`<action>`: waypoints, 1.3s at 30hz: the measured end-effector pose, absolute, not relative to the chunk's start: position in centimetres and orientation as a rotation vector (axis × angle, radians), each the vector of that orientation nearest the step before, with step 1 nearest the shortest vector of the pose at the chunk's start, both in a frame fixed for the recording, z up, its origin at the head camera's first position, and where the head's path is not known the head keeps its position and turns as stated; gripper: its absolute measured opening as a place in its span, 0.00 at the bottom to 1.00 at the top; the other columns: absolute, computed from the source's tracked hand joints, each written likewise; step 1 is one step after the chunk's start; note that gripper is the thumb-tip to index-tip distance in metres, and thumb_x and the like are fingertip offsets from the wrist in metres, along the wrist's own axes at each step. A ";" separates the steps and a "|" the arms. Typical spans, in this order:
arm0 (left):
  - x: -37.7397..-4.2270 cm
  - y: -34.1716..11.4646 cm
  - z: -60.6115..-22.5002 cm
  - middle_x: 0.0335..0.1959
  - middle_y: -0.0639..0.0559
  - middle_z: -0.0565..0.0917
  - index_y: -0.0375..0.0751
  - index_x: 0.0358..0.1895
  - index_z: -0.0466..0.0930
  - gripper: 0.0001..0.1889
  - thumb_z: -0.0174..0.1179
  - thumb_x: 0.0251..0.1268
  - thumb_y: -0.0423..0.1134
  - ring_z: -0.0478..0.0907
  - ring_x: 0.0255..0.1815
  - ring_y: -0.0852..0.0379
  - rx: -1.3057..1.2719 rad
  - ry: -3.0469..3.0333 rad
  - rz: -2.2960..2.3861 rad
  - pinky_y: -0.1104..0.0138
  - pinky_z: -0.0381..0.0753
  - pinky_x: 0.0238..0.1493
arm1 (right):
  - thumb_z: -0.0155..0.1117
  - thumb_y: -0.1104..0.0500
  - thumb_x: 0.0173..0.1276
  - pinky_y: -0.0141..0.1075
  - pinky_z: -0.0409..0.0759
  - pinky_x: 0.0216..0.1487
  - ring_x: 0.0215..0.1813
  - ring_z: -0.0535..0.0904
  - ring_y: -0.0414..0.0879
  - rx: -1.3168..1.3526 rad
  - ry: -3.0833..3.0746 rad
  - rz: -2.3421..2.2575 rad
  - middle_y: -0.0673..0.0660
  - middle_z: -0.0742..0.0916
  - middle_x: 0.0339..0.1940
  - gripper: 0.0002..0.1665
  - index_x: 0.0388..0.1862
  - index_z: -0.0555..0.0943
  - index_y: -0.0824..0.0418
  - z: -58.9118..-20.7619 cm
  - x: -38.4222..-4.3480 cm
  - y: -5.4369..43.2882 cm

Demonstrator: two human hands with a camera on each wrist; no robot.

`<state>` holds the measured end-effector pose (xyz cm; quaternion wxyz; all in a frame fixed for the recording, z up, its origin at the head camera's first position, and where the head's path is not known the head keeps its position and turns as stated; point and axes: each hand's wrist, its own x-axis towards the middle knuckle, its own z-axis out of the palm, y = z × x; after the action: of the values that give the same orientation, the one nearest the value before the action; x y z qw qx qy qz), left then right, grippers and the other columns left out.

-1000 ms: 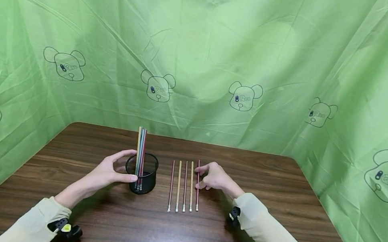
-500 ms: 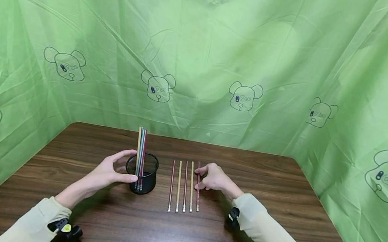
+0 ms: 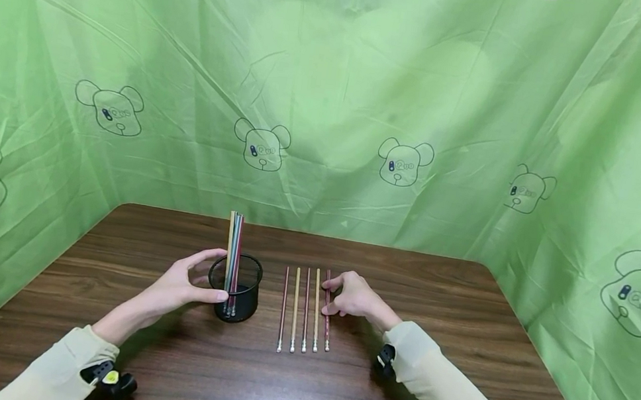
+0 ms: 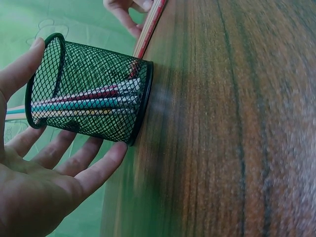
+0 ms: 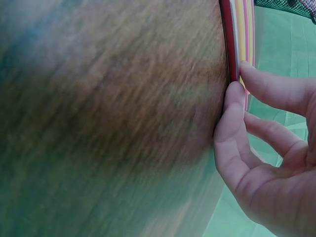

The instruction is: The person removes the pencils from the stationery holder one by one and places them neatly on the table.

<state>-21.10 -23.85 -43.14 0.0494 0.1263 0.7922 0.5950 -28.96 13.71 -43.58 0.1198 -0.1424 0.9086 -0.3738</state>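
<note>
My left hand (image 3: 174, 285) holds a black mesh pencil cup (image 3: 247, 301), thumb on its near side and the other fingers round the far side. Several pencils (image 3: 235, 239) in yellow, blue and red stand in it, eraser ends down, leaning on its left wall. On the table to the right lies a row of red and yellow pencils (image 3: 295, 310), side by side with erasers toward me. My right hand (image 3: 357, 296) pinches the rightmost red pencil (image 3: 326, 331) between thumb and fingers; in the right wrist view the fingertips are right at this red pencil (image 5: 230, 44), low against the table.
The brown wood-grain table (image 3: 296, 397) ends at a back edge beyond the cup. Green cloth (image 3: 323, 180) with bear drawings hangs behind it and at both sides. A black wrist camera (image 3: 117, 385) sits by the left sleeve.
The eraser end of the rightmost red pencil has shifted very slightly to the right under my right hand. My left hand and the pencil cup stay in place.
</note>
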 end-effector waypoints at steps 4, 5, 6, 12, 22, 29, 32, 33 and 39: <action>-21.1 -23.8 -43.2 0.71 0.37 0.75 0.45 0.80 0.65 0.44 0.77 0.63 0.38 0.72 0.72 0.34 0.393 2.403 1.820 0.52 0.72 0.64 | 0.86 0.70 0.49 0.36 0.84 0.27 0.22 0.82 0.45 -0.417 2.638 -1.108 0.60 0.90 0.51 0.32 0.56 0.89 0.64 -43.6 -28.9 13.8; -21.1 -23.8 -43.2 0.71 0.37 0.75 0.45 0.80 0.65 0.44 0.77 0.63 0.38 0.72 0.71 0.34 0.393 2.398 1.822 0.52 0.73 0.64 | 0.86 0.70 0.49 0.36 0.83 0.27 0.22 0.82 0.45 -0.419 2.631 -1.112 0.60 0.90 0.51 0.32 0.56 0.89 0.65 -43.5 -28.8 13.8; -21.1 -23.8 -43.2 0.71 0.37 0.74 0.45 0.80 0.65 0.44 0.77 0.63 0.38 0.72 0.71 0.34 0.393 2.394 1.825 0.53 0.73 0.64 | 0.86 0.70 0.49 0.36 0.84 0.27 0.22 0.82 0.45 -0.432 2.627 -1.116 0.60 0.90 0.51 0.32 0.56 0.89 0.65 -43.5 -28.8 13.9; -21.1 -23.8 -43.2 0.72 0.37 0.74 0.45 0.80 0.64 0.44 0.77 0.63 0.38 0.71 0.72 0.33 0.385 2.391 1.826 0.53 0.73 0.63 | 0.85 0.70 0.50 0.37 0.85 0.28 0.26 0.82 0.44 -0.461 2.606 -1.140 0.63 0.89 0.51 0.32 0.57 0.88 0.68 -43.4 -28.7 14.0; -21.1 -23.8 -43.2 0.71 0.36 0.74 0.45 0.80 0.64 0.44 0.77 0.63 0.38 0.70 0.72 0.31 0.386 2.379 1.830 0.51 0.72 0.64 | 0.86 0.70 0.50 0.37 0.84 0.28 0.24 0.82 0.44 -0.438 2.601 -1.173 0.62 0.88 0.48 0.32 0.57 0.88 0.66 -43.8 -28.9 14.1; -21.0 -23.8 -43.1 0.71 0.36 0.75 0.45 0.80 0.64 0.44 0.77 0.62 0.38 0.71 0.72 0.31 0.387 2.375 1.835 0.53 0.73 0.63 | 0.85 0.70 0.50 0.37 0.84 0.28 0.24 0.82 0.44 -0.455 2.599 -1.179 0.62 0.87 0.47 0.32 0.58 0.88 0.66 -43.7 -28.8 14.3; -21.0 -23.8 -43.1 0.71 0.36 0.74 0.45 0.80 0.64 0.44 0.77 0.62 0.38 0.71 0.72 0.32 0.390 2.381 1.834 0.53 0.73 0.63 | 0.85 0.70 0.51 0.37 0.84 0.28 0.24 0.82 0.43 -0.468 2.599 -1.180 0.62 0.87 0.47 0.32 0.58 0.88 0.67 -43.6 -28.9 14.4; -21.0 -23.8 -43.1 0.71 0.36 0.74 0.45 0.80 0.64 0.44 0.77 0.62 0.38 0.71 0.72 0.32 0.392 2.382 1.833 0.53 0.73 0.63 | 0.85 0.70 0.51 0.37 0.85 0.28 0.24 0.82 0.43 -0.471 2.600 -1.181 0.62 0.87 0.46 0.32 0.57 0.88 0.66 -43.6 -28.9 14.5; -21.1 -23.8 -43.2 0.72 0.36 0.74 0.45 0.80 0.65 0.44 0.77 0.62 0.38 0.72 0.71 0.32 0.397 2.385 1.837 0.53 0.72 0.64 | 0.84 0.70 0.52 0.38 0.85 0.29 0.26 0.84 0.44 -0.472 2.601 -1.198 0.63 0.89 0.48 0.30 0.57 0.89 0.66 -42.9 -28.9 14.6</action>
<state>-21.06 -23.80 -43.17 0.0523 0.1304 0.7844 0.6041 -28.89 14.64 -42.91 0.1196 -0.1616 0.8897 -0.4098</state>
